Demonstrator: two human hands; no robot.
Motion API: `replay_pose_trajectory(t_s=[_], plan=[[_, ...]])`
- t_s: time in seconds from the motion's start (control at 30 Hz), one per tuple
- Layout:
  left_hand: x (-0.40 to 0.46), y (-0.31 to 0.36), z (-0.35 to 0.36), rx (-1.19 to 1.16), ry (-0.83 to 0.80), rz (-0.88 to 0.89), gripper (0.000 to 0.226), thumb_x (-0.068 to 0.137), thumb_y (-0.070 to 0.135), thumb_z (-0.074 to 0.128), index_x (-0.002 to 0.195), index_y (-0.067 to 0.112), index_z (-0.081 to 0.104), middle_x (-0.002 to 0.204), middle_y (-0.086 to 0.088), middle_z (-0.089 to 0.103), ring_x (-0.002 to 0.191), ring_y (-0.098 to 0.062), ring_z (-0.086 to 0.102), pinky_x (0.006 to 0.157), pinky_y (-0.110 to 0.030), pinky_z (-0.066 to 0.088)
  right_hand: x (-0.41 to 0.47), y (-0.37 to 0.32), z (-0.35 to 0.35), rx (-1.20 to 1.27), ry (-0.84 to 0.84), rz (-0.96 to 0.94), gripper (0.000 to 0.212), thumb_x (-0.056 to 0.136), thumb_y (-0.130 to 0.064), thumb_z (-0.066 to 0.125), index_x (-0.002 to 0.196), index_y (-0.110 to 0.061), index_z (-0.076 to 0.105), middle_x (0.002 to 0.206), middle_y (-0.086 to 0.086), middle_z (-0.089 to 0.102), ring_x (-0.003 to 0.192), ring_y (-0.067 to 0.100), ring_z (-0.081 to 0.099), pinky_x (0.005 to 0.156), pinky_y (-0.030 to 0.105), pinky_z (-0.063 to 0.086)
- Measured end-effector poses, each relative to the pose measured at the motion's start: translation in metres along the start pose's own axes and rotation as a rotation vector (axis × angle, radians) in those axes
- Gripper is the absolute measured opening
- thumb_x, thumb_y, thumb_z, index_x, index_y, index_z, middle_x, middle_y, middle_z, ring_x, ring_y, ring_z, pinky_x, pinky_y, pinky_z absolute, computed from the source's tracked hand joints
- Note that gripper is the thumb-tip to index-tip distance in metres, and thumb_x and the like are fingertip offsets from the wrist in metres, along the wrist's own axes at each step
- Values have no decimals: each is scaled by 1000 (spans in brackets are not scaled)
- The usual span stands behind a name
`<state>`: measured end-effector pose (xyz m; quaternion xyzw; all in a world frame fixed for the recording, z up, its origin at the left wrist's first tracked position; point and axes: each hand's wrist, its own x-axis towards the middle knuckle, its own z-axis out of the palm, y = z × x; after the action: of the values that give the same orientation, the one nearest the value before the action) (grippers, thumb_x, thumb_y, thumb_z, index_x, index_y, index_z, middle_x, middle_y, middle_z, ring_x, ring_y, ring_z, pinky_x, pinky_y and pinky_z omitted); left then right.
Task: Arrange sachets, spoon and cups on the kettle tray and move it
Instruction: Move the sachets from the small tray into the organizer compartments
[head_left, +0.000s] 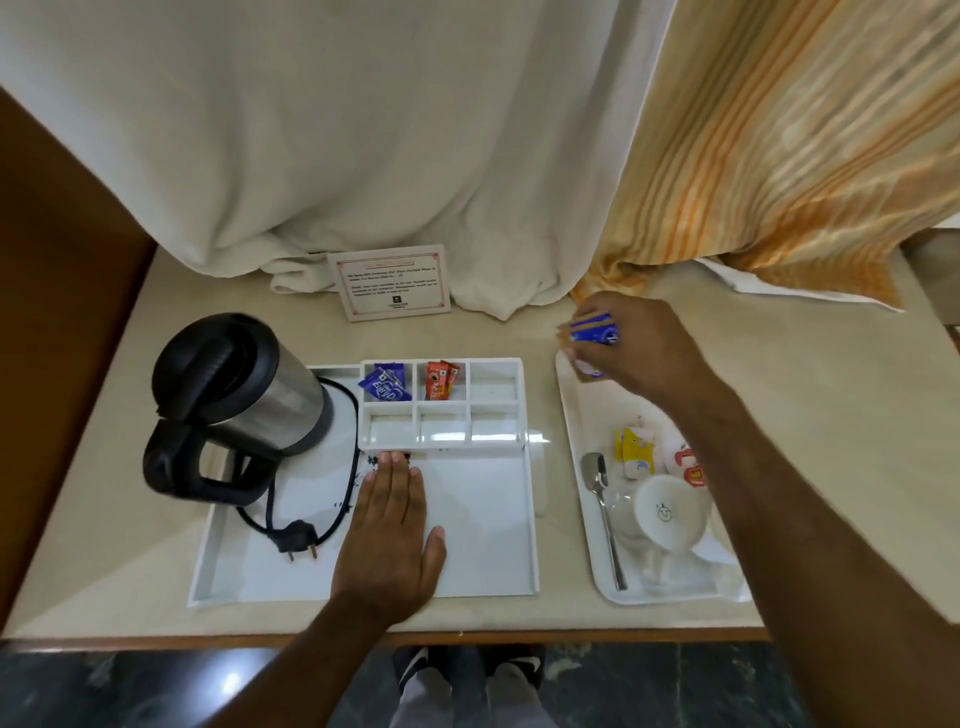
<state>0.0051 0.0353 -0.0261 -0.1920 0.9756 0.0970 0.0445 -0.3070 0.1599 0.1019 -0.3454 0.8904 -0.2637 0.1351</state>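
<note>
The white kettle tray (483, 540) lies in front of me, with a steel and black kettle (234, 400) at its left and its cord and plug (298, 540) beside it. In the tray's compartment box (493, 410), blue sachets (384, 387) fill the back left slot and red sachets (440, 382) the back middle one. My left hand (389, 530) rests flat on the tray floor. My right hand (628, 348) holds blue sachets (595, 332) above the far end of a second white tray (582, 441). That tray carries a spoon (602, 509), upturned white cups (665, 512) and yellow and red sachets (636, 449).
A printed card (392, 283) stands at the back of the beige table (831, 415). White curtain (337, 156) and orange striped curtain (779, 156) hang onto the table's back edge. A wooden panel (62, 312) borders the left side. My shoes (467, 670) show below the front edge.
</note>
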Motion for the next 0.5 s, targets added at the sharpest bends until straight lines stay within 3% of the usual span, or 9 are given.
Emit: replay_pose_trajectory(t_s=[0.1, 0.33, 0.5], plan=[[0, -1, 0, -5, -3, -5, 73, 93, 43, 32, 149, -3, 19, 157, -25, 14, 147, -35, 6, 117, -48, 9, 3, -44, 26, 87, -70, -119, 19, 73, -32, 75, 89, -23, 71, 81, -1, 71, 75, 18, 62, 68, 33, 52], [-1, -1, 0, 5, 7, -8, 71, 94, 40, 33, 149, -3, 18, 157, -26, 14, 147, -35, 5, 118, -46, 6, 11, -71, 71, -433, -169, -257, 12, 84, -28, 59, 90, -21, 67, 80, 0, 64, 77, 24, 61, 60, 28, 35], [0, 0, 0, 5, -2, -18, 71, 95, 42, 29, 149, -2, 15, 158, -24, 10, 148, -34, 2, 117, -46, 6, 19, -74, 75, -539, -228, -256, 12, 84, -28, 64, 90, -19, 67, 88, 3, 67, 71, 21, 53, 61, 28, 34]])
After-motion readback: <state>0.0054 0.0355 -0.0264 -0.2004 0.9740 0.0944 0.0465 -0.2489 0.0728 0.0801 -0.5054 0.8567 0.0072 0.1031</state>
